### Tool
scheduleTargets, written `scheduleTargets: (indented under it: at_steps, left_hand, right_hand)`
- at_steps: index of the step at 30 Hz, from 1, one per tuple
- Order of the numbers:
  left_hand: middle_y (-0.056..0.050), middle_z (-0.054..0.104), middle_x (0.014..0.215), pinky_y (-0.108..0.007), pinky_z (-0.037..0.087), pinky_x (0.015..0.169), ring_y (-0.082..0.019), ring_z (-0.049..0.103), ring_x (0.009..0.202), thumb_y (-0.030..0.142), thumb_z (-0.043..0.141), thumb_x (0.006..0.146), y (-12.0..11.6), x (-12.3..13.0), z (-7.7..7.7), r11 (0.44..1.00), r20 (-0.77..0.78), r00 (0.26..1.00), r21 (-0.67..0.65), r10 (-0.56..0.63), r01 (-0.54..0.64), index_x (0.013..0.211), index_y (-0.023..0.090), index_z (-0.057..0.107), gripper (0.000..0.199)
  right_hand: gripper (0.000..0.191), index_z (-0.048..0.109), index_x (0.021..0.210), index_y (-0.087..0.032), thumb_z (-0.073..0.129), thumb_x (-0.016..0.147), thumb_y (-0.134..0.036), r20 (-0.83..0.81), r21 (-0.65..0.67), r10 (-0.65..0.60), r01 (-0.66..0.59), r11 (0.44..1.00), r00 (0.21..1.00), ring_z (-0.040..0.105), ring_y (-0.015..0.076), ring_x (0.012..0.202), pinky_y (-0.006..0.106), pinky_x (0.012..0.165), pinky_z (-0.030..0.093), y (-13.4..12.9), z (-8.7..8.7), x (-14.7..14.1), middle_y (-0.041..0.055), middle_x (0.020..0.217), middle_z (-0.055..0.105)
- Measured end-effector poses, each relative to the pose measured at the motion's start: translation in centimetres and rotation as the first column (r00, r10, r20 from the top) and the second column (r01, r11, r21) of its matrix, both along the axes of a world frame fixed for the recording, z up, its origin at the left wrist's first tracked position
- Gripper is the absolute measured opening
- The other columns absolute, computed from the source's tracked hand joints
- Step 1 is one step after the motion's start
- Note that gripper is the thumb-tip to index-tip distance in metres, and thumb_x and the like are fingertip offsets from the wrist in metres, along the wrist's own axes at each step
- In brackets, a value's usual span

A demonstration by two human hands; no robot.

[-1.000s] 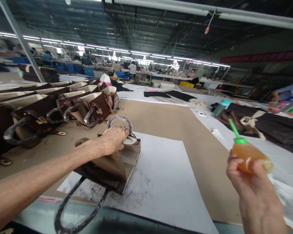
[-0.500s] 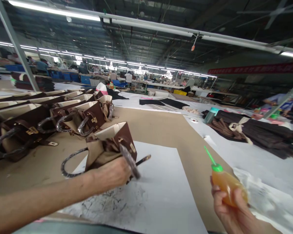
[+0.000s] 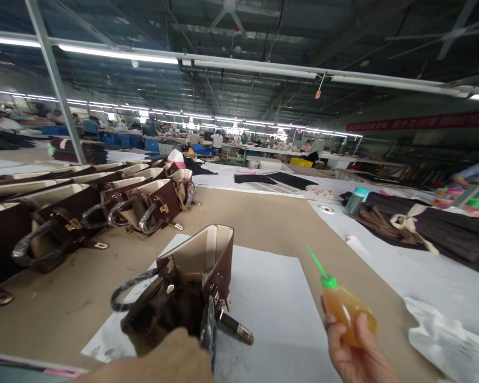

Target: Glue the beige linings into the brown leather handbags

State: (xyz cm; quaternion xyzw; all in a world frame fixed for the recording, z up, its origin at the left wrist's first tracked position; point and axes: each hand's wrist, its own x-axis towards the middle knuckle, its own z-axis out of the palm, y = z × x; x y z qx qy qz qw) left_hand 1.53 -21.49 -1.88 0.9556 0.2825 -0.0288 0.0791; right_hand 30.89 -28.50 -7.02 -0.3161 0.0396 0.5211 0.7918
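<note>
A dark brown handbag (image 3: 219, 266) with a pale lining stands open-topped in front of me, its plastic-wrapped handles hanging at the sides. A strap with a metal end plate (image 3: 244, 334) sticks out to its right. My left hand (image 3: 175, 359) is at the bag's near side, overlapping its lower part; only the back of it shows and its fingers are hidden. To the right, my right hand (image 3: 349, 340) is wrapped round a squeeze bottle (image 3: 349, 311) of amber liquid. The bottle's green nozzle (image 3: 317, 263) points up and left, apart from the bag.
Rows of similar handbags (image 3: 64, 223) stand on the left. White paper (image 3: 275, 287) lies under the bag on a brown sheet (image 3: 263, 213). At right are a teal-lidded bottle (image 3: 356, 201), a tied dark bundle (image 3: 455, 229) and crumpled plastic (image 3: 443, 340). Other people work far back.
My left hand has come down and nearer to me, and the handbag has turned, showing more of its inside. My right hand has brought the squeeze bottle left and slightly lower.
</note>
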Motion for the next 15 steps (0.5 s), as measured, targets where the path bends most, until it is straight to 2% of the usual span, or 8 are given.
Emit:
scheduleTargets:
  at_steps: [2,3,4,5,7,9,11,15]
  left_hand:
    - [-0.008,0.064,0.073,-0.039,0.046,0.07,-0.024,0.06,0.071,0.027,0.051,0.079,0.9,0.9,2.6,0.973,0.059,0.988,0.176,0.141,-0.149,0.07,0.02,0.063,0.016]
    - [-0.01,0.064,0.083,-0.044,0.045,0.074,-0.028,0.06,0.08,0.031,0.05,0.081,1.6,1.5,3.6,0.934,0.113,0.971,0.268,0.212,-0.235,0.081,0.018,0.062,0.018]
    - [-0.012,0.064,0.09,-0.045,0.045,0.078,-0.03,0.059,0.086,0.032,0.053,0.08,2.6,2.0,4.3,0.904,0.142,0.953,0.307,0.266,-0.298,0.092,0.015,0.061,0.022]
    - [-0.014,0.064,0.092,-0.044,0.045,0.078,-0.03,0.059,0.088,0.033,0.055,0.078,3.6,2.5,4.7,0.885,0.146,0.937,0.309,0.317,-0.347,0.099,0.013,0.058,0.029]
    - [-0.013,0.066,0.087,-0.039,0.047,0.073,-0.029,0.062,0.085,0.033,0.053,0.08,5.4,3.1,4.5,0.883,0.119,0.908,0.212,0.401,-0.418,0.1,0.012,0.057,0.029]
    - [-0.009,0.067,0.08,-0.033,0.046,0.066,-0.025,0.064,0.079,0.029,0.044,0.085,6.7,3.2,4.0,0.897,0.117,0.899,0.087,0.423,-0.433,0.09,0.015,0.058,0.02]
    - [-0.006,0.067,0.075,-0.027,0.044,0.061,-0.02,0.064,0.074,0.024,0.04,0.086,7.3,2.7,3.8,0.916,0.149,0.907,0.021,0.395,-0.402,0.08,0.018,0.057,0.019]
    - [0.0,0.062,0.062,-0.024,0.035,0.053,-0.016,0.06,0.061,0.017,0.043,0.081,6.9,0.9,5.3,0.95,0.119,0.949,0.077,0.292,-0.302,0.069,0.021,0.055,0.018]
  right_hand:
    - [0.053,0.064,0.101,-0.033,0.086,0.054,-0.023,0.065,0.043,0.035,-0.038,0.998,0.997,0.064,0.0109,0.07,0.012,0.055,0.055,0.1,-0.1,-0.4,-0.0007,0.094,0.069]
    - [0.049,0.063,0.103,-0.032,0.084,0.059,-0.025,0.097,0.076,0.052,-0.06,0.995,0.994,0.063,0.0098,0.07,0.012,0.057,0.055,0.2,-0.2,-0.6,0.0,0.096,0.069]
    - [0.046,0.062,0.106,-0.031,0.081,0.064,-0.026,0.12,0.11,0.068,-0.081,0.991,0.99,0.063,0.0089,0.071,0.011,0.06,0.055,0.2,-0.3,-0.7,0.0008,0.098,0.069]
    - [0.044,0.061,0.109,-0.03,0.078,0.068,-0.027,0.129,0.14,0.081,-0.1,0.985,0.988,0.063,0.0082,0.072,0.01,0.062,0.055,0.3,-0.4,-0.8,0.0017,0.101,0.068]
    - [0.043,0.061,0.11,-0.03,0.076,0.071,-0.027,0.104,0.157,0.113,-0.128,0.979,0.988,0.063,0.0085,0.074,0.011,0.063,0.055,0.3,-0.3,-0.8,0.0028,0.104,0.067]
    - [0.046,0.062,0.108,-0.028,0.08,0.066,-0.023,0.044,0.129,0.152,-0.156,0.979,0.987,0.063,0.0099,0.073,0.014,0.062,0.056,0.4,0.4,-0.9,0.004,0.104,0.067]
    - [0.054,0.062,0.108,-0.027,0.084,0.06,-0.018,-0.017,0.102,0.175,-0.172,0.98,0.984,0.062,0.0104,0.071,0.015,0.06,0.056,0.5,1.6,-1.3,0.0057,0.103,0.066]
    - [0.065,0.055,0.118,-0.026,0.084,0.06,-0.021,-0.076,0.135,0.197,-0.186,0.973,0.977,0.058,0.0079,0.068,0.013,0.055,0.054,1.1,4.8,-3.1,0.0072,0.108,0.062]
